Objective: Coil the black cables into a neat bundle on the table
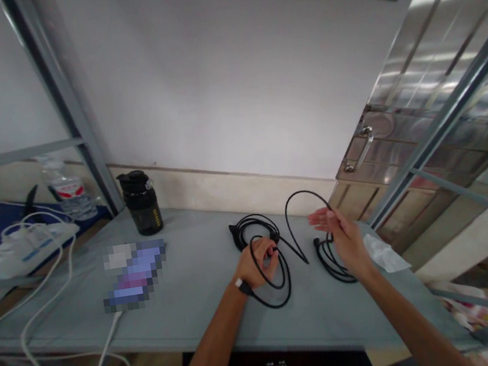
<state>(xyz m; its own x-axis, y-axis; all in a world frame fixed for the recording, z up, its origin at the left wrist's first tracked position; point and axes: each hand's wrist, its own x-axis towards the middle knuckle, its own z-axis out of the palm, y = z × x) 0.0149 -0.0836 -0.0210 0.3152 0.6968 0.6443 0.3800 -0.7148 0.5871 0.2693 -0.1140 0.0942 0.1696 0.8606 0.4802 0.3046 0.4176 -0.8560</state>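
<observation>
My left hand [262,261] is closed on a black cable [284,300], fingertips pinched together. A loop of this cable hangs over the hand, and its USB plug [243,287] lies against my left wrist. From the left hand the cable runs right and arches up to my right hand [346,238], where it meets the thumb and forefinger; the other fingers are stretched out. Just behind the left hand is a coiled black cable [244,226] on the grey tabletop [192,264]. Another black coil [329,265] rests below the right hand, partly hidden by it.
A black bottle [140,203] stands near the wall, with a blurred-out phone [134,279] on a white cable before it. At far left are a white power strip [29,249] and a clear water bottle [70,190]. Crumpled white tissue [385,252] lies right. Metal posts [60,100] flank the table.
</observation>
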